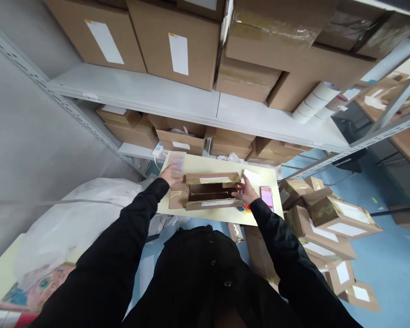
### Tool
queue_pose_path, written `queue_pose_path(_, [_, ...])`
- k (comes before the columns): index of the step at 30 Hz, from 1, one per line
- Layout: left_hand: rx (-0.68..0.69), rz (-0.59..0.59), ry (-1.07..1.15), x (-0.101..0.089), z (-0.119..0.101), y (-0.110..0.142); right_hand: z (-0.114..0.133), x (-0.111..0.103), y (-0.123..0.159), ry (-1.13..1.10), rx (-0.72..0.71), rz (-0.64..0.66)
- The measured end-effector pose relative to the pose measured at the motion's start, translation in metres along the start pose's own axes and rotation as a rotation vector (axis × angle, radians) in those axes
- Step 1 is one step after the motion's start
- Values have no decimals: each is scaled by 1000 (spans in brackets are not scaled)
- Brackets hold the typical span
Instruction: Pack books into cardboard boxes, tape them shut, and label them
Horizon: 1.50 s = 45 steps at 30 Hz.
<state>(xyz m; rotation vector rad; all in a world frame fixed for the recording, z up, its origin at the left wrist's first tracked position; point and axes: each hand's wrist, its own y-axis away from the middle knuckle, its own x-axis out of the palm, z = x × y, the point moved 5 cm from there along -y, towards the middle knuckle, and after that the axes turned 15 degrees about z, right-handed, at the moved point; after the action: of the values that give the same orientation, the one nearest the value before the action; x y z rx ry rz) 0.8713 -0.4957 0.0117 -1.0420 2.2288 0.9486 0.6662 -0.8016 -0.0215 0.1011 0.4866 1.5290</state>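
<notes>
Gripping one long brown cardboard box (211, 203), two bare hands, left (171, 175) and right (247, 191), hold opposite ends. It's open-topped, taped, white-labelled.

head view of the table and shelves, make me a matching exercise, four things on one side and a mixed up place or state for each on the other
Column one
1. phone
2. open cardboard box
3. white rolls
4. white plastic bag

Column two
A. on the grey shelf
B. left of the table
C. showing a pink screen
D. between the left hand and right hand

Right pairs: 1-C, 2-D, 3-A, 4-B
</notes>
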Motion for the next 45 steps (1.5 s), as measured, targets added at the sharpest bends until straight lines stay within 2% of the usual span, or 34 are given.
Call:
queue_pose_path(2, [-46,-112,-79,2,-2,6,-5,5,-5,-43,-21,27])
queue_pose_path(4, [-29,-211,-280,6,-12,21,-6,6,-2,6,-63,6])
queue_pose_path(6, [28,-214,-514,17,-24,37,-5,2,6,123,-95,-31])
queue_pose_path(9, [53,-29,-612,44,-31,55,-2,-3,17,325,-130,11])
queue_pose_path(11, [21,76,-561,61,-28,62,0,0,16,457,-160,162])
queue_pose_path(15, [-110,260,-445,92,-11,64,3,23,1,774,-196,513])
queue_pose_path(18, [-147,284,-384,109,-3,65,3,45,-12,944,-187,610])
queue_pose_path(21, [-152,230,-342,118,-1,68,1,57,-22,995,-181,552])
queue_pose_path(24, [-156,194,-317,121,-2,70,0,56,-28,989,-229,487])
queue_pose_path(27, [-146,176,-297,120,-3,68,-2,46,-32,935,-250,447])
queue_pose_path(30, [-148,212,-285,119,-1,60,-2,32,-35,886,-251,316])
queue_pose_path(34, [-126,236,-271,118,4,51,-6,11,-48,842,-114,112])
queue_pose_path(36, [-122,244,-271,117,6,49,-9,3,-61,863,-31,96])
queue_pose_path(39, [-102,266,-283,117,8,47,-12,-4,-84,875,39,139])
queue_pose_path(42, [-53,262,-285,115,10,44,-13,-7,-103,808,68,166])
queue_pose_path(45, [-18,252,-266,111,15,40,-17,-7,-109,699,91,133])
